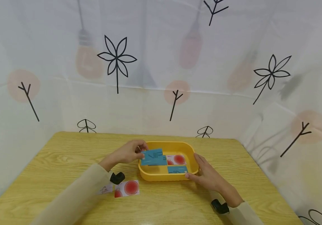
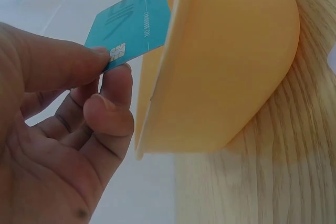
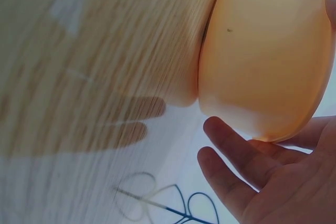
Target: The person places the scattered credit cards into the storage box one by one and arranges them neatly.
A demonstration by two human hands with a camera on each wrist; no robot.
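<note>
A blue card with "VIP" lettering is pinched between the thumb and fingers of my left hand, over the left end of a yellow plastic basin. In the left wrist view the card shows a chip near the thumb. Just behind it another blue card partly shows. Inside the basin lie a white card with a red circle and a blue card. My right hand holds the basin's right end, thumb on the near rim and fingers along the side.
On the wooden table, left of the basin's front, lies a white card with a red circle. Beside it a pale card is partly hidden by the left sleeve. A patterned white cloth hangs behind the table.
</note>
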